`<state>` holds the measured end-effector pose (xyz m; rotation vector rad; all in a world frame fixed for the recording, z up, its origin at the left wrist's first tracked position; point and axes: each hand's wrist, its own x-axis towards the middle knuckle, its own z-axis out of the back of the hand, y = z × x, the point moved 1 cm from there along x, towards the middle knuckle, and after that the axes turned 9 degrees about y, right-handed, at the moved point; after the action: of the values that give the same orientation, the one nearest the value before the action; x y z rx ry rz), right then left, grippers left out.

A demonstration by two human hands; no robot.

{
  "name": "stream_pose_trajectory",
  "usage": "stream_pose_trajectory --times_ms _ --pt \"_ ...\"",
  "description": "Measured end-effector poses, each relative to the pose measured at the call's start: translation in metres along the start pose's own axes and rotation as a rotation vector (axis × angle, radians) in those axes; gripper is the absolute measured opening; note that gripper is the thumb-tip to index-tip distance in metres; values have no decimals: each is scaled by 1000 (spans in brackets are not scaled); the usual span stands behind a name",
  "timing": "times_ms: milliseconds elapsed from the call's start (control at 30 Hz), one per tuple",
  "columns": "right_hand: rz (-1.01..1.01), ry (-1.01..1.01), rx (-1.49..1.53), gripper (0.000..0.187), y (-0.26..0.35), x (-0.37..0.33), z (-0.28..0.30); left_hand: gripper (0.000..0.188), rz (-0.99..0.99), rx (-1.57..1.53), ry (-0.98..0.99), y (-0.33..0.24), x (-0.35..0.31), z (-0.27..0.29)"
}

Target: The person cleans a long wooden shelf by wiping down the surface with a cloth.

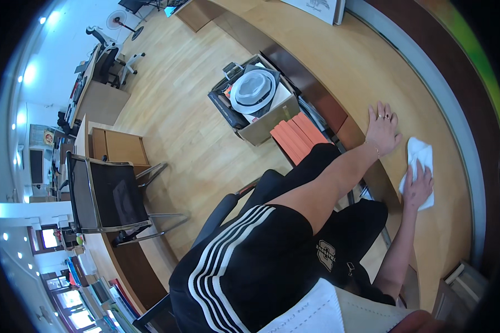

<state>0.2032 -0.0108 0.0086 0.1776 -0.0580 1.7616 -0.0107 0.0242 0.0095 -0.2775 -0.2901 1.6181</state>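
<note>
My left hand (382, 132) rests on the pale wooden desk top (391, 72), palm down with its fingers spread, and holds nothing. Close by, my right hand (418, 187) presses on a folded white cloth (419, 151) that lies on the same surface. Its fingers curve over the cloth, and part of the cloth shows past them and beside the wrist. A small gap separates my left hand from the cloth.
A cardboard box (270, 117) with a pale brimmed hat (253, 90) stands on the floor beside the desk. Next to it are orange folders (300, 139). A black mesh chair (114, 194) stands to the left. A white framed picture (322, 8) stands at the desk's far end.
</note>
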Motion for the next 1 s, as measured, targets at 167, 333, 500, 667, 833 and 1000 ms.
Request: stream_pose_trajectory --times_ms 167,333,500,667,833,1000 --pt "-6 -87 19 39 -68 -50 -4 71 -18 -12 -4 -2 -1 1" --pt "-276 -52 -108 45 -188 -107 -7 71 -16 -8 5 -2 -1 2" --pt "-678 63 -177 56 -296 -168 -3 71 -11 -15 24 0 -3 4" --pt "-888 54 -157 63 -342 -186 -3 71 -22 -29 29 -3 -1 5" --pt "-1016 99 -124 68 -329 -166 -11 72 -17 -32 33 0 -2 4" --pt "-931 77 -120 68 -289 -132 -19 72 -17 -38 23 -1 -2 5"
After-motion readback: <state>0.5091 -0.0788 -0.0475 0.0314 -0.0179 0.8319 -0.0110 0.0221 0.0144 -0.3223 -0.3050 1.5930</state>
